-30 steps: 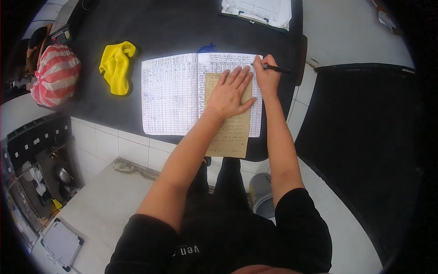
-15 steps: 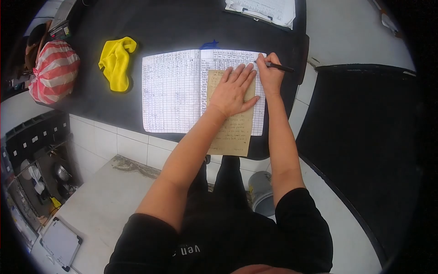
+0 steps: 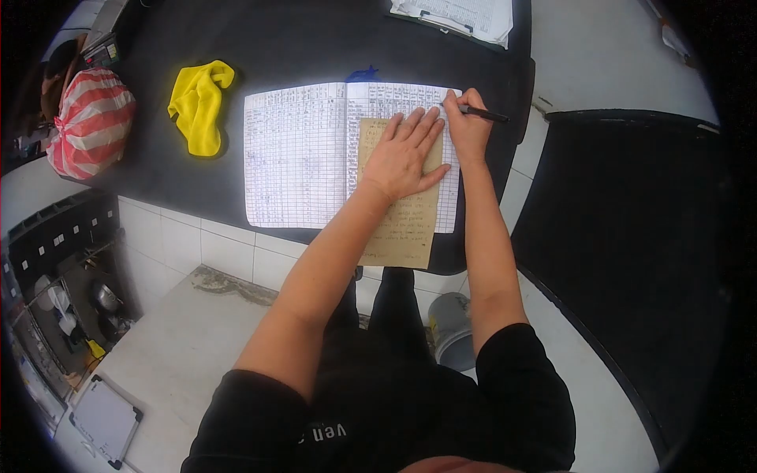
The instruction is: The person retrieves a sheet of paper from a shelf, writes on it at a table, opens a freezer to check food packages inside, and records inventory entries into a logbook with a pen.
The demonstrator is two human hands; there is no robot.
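Observation:
An open ledger [image 3: 296, 158] with ruled, handwritten pages lies on the black table. Flat on its right page, my left hand [image 3: 402, 158] spreads its fingers over a brown sheet of handwritten paper [image 3: 402, 244], whose lower end hangs past the ledger's bottom edge. At the upper right edge of that page, my right hand [image 3: 468, 130] grips a black pen [image 3: 487, 115]. The pen's tip is by the page and partly hidden by my fingers.
A yellow cloth [image 3: 199, 110] and a red-and-white striped bag [image 3: 95, 122] are on the table [image 3: 300, 39] to the left. A clipboard with papers [image 3: 465, 17] lies at the far right. A grey bucket [image 3: 453, 331] stands on the floor beside my legs.
The view has shifted very slightly. Both hands hold nearly the same places, the left on the brown paper and the right with the pen.

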